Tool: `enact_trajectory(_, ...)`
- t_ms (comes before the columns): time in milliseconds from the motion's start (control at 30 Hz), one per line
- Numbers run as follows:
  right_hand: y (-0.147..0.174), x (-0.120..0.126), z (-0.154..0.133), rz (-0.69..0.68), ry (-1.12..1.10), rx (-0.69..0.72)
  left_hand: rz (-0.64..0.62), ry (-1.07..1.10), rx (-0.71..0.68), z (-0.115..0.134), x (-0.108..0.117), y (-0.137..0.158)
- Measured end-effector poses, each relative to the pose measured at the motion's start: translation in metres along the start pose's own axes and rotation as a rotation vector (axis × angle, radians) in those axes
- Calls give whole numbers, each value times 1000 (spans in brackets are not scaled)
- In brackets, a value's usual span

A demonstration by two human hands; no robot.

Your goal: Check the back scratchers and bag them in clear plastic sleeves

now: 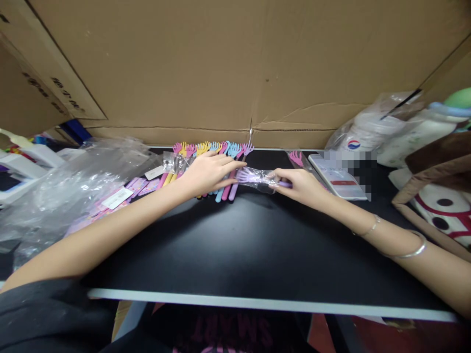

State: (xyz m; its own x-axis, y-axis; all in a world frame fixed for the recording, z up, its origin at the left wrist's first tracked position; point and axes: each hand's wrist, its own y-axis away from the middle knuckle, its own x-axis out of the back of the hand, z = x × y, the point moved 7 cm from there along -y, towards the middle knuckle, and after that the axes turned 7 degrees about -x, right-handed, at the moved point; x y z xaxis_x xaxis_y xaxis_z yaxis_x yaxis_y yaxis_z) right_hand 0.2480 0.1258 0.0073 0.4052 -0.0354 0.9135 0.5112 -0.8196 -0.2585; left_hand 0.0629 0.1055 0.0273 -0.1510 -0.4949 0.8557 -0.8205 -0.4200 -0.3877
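Note:
My right hand (300, 186) is closed around the handle of a purple back scratcher (246, 175) in a clear plastic sleeve. Its hand-shaped head points left, toward my left hand (209, 171). That hand lies with fingers stretched over a row of back scratchers (233, 149) in pink, yellow, blue and purple. Thumb and forefinger are apart, close to the sleeve's left end; whether they touch it I cannot tell. Part of the row is hidden under my palm. Another pink back scratcher (295, 157) in plastic lies behind my right hand.
Crumpled clear plastic bags (84, 181) and purple cards (138, 186) with white labels lie on the left. On the right are a phone (340, 179), a bagged Pepsi cup (362, 137) and a brown-and-white bag (441, 196). Cardboard (206, 63) stands behind the black table (235, 250).

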Motion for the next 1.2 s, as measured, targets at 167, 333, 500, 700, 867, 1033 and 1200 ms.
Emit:
enact_trajectory(167, 2, 0, -3, 30, 34, 8, 11, 3, -20, 5, 1, -1)
enact_trajectory(333, 6, 0, -9, 32, 25, 31, 34, 6, -48, 14, 4, -2)
enact_trajectory(500, 8, 0, -12, 58, 15, 9, 56, -5, -67, 20, 7, -2)
enact_trajectory(700, 7, -3, -13, 14, -112, 14, 55, -13, -51, 20, 8, -3)
enact_trajectory(867, 4, -5, -13, -13, -154, 25, 26, -2, -29, 20, 9, -4)
enact_trajectory(1033, 0, -5, -1, -82, -68, -82, 19, -30, 0, 14, 11, -3)
enact_trajectory(1200, -4, 1, 21, -158, 42, -183, 26, -67, 85, -8, 12, 1)
